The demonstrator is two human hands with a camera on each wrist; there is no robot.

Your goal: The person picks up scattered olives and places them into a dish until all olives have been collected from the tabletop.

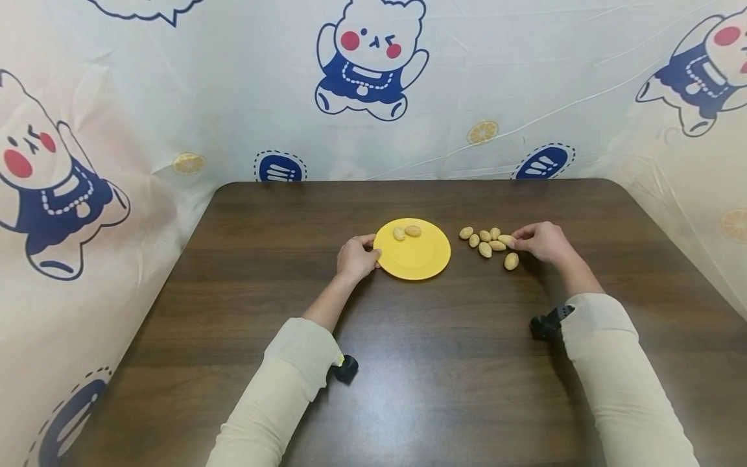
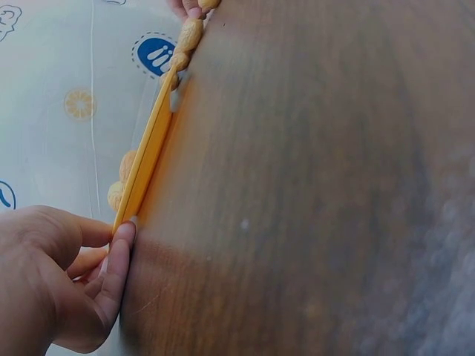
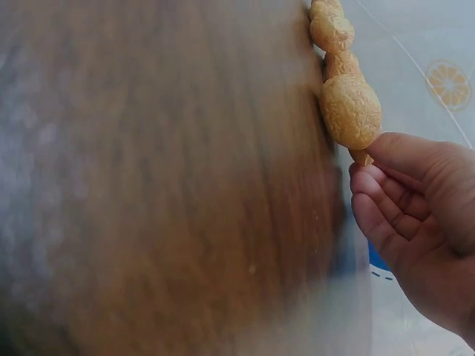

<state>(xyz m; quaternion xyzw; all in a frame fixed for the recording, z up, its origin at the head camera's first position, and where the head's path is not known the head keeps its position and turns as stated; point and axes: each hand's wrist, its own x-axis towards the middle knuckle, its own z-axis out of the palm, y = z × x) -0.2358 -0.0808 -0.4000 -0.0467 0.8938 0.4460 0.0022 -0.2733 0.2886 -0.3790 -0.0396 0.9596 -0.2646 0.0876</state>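
Observation:
My left hand (image 1: 357, 258) grips the left rim of a round yellow plate (image 1: 415, 256), which holds two tan, oval nuts (image 1: 406, 231) near its far edge. In the left wrist view the plate (image 2: 145, 159) appears edge-on, pinched between thumb and fingers. To the plate's right lies a loose group of similar wrinkled-shelled nuts (image 1: 486, 249). At that group's right end my right hand (image 1: 544, 241) pinches one nut (image 1: 505, 240) between thumb and fingertips. The right wrist view shows a large nearby nut (image 3: 351, 111) partly hiding the pinched one.
A dark brown wooden table (image 1: 426, 363) carries everything. One nut (image 1: 511, 261) lies slightly apart, nearer me. Behind the table hangs a pale sheet (image 1: 245, 84) printed with cartoon bears. Small black cameras (image 1: 345, 370) sit at both wrists.

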